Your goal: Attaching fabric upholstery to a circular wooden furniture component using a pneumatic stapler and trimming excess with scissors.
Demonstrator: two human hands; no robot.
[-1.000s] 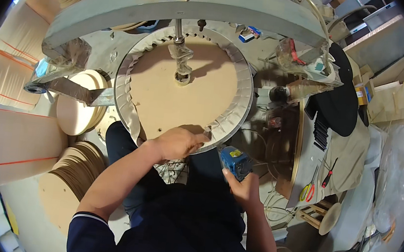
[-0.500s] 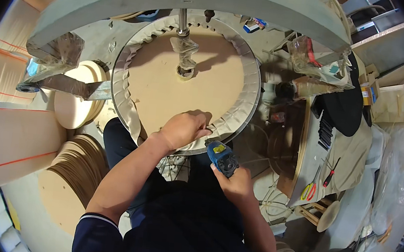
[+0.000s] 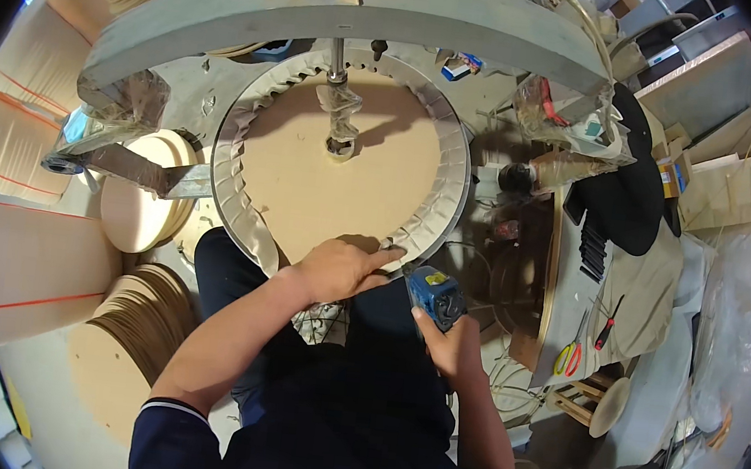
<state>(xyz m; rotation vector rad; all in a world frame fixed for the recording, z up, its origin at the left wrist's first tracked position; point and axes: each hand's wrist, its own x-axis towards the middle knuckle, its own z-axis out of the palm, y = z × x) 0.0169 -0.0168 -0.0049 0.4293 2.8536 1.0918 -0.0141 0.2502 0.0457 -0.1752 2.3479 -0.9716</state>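
A round tan board point(image 3: 343, 194) lies in the ring under the press, its edge covered by pleated beige fabric point(image 3: 427, 226) folded inward. At the near side of the ring, my left hand point(image 3: 340, 267) is closed over the fabric edge, its index finger pressing on a fold. My right hand point(image 3: 455, 348) grips a blue staple gun point(image 3: 435, 298) with a yellow label. The gun's nose points at the near right rim, just right of my left fingertips; whether it touches the fabric I cannot tell.
A grey press arm point(image 3: 353, 17) spans above, its spindle point(image 3: 337, 75) reaching down to the board. Stacked round boards point(image 3: 143, 311) stand at left. On the right table lie yellow-red scissors point(image 3: 569, 356), a screwdriver point(image 3: 606, 327) and black strips point(image 3: 591, 253). Below is a wooden stool point(image 3: 605, 405).
My left fingers have shifted slightly right and the index finger has straightened along the fabric. The staple gun has moved a little right and down, slightly away from the rim. The view has shifted somewhat.
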